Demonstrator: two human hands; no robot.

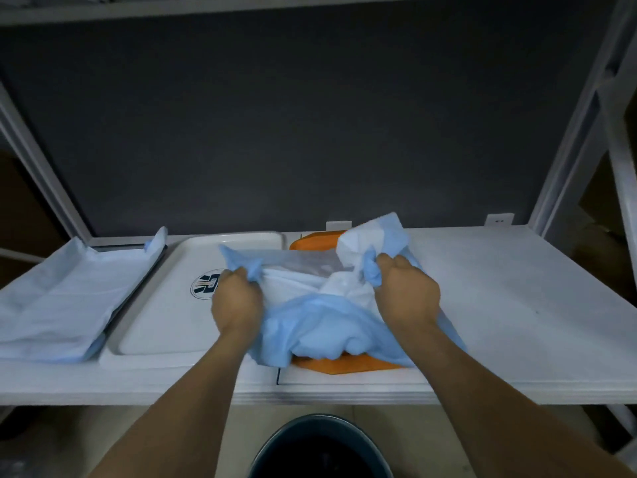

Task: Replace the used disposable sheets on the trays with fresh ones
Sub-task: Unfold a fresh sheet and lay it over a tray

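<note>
Over the orange tray (344, 365) at the right of the row, both my hands are buried in its crumpled blue-and-white sheet (320, 326). My left hand (238, 305) has its fingers curled tight round a bunched corner, and my right hand (406, 294) fists another wad at the far side, so the sheet is stretched and heaped between them. It is gathered into a loose mound that covers most of the tray. Only an orange strip at the near edge and a bit at the back show, so I judge this sheet half lifted and not yet clear of the tray. Just to its left the white tray (165, 305) lies bare, its round logo (205, 288) uncovered, which tells me its sheet is off and no fresh one is down yet. Further left a pale blue sheet (58, 298) lies spread fairly flat over a dark-edged tray (144, 274). I cannot tell from here whether it is new or used. A dark bin (320, 446) stands on the floor below the shelf (517, 305), right under my arms, a likely place for this bundle. I see no stack of fresh sheets. By my reckoning the stripping is partly done, and at least two trays need relining.
</note>
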